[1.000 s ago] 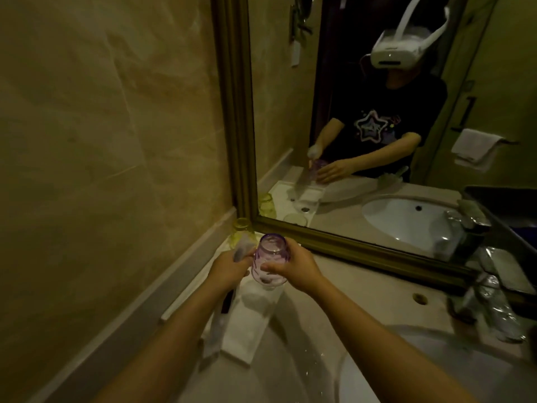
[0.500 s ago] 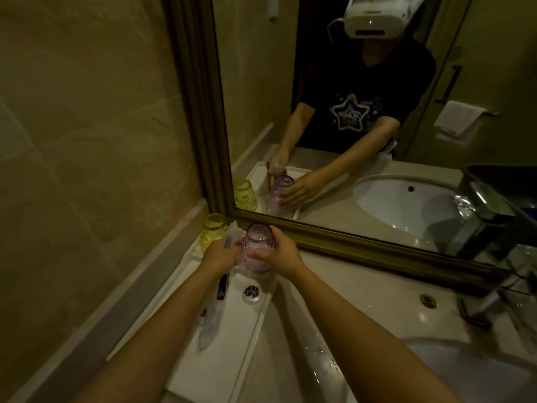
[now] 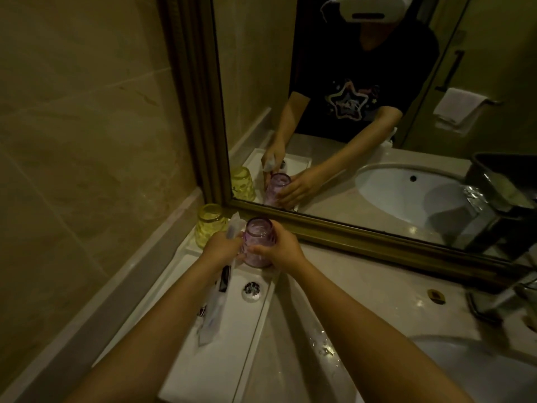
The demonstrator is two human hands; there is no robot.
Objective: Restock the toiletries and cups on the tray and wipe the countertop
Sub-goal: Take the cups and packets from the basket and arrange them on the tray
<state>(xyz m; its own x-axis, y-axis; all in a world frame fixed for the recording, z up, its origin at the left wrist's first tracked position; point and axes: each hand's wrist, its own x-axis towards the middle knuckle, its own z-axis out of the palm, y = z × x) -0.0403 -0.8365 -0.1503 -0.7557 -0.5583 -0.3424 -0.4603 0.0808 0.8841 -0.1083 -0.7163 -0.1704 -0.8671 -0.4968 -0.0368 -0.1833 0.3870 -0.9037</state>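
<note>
A purple glass cup [image 3: 258,241] stands upright at the far end of the white tray [image 3: 209,356], held between both hands. My right hand [image 3: 280,251] wraps its right side. My left hand [image 3: 222,247] presses its left side and also grips a long clear toiletry packet [image 3: 215,309] that hangs down over the tray. A yellow glass cup [image 3: 210,228] stands in the tray's far left corner, just left of the purple one. A small round patterned item [image 3: 251,291] lies on the tray below the cup.
The mirror's gilt frame [image 3: 363,237] runs right behind the cups. A beige wall and ledge [image 3: 125,286] bound the tray's left. A white basin [image 3: 470,370] sits at lower right, the faucet [image 3: 499,298] beyond it. Water drops [image 3: 322,344] lie on the counter.
The purple cup has come down from mid-air onto the far end of the tray beside the yellow cup. Both hands stay on it, and the view has tilted down.
</note>
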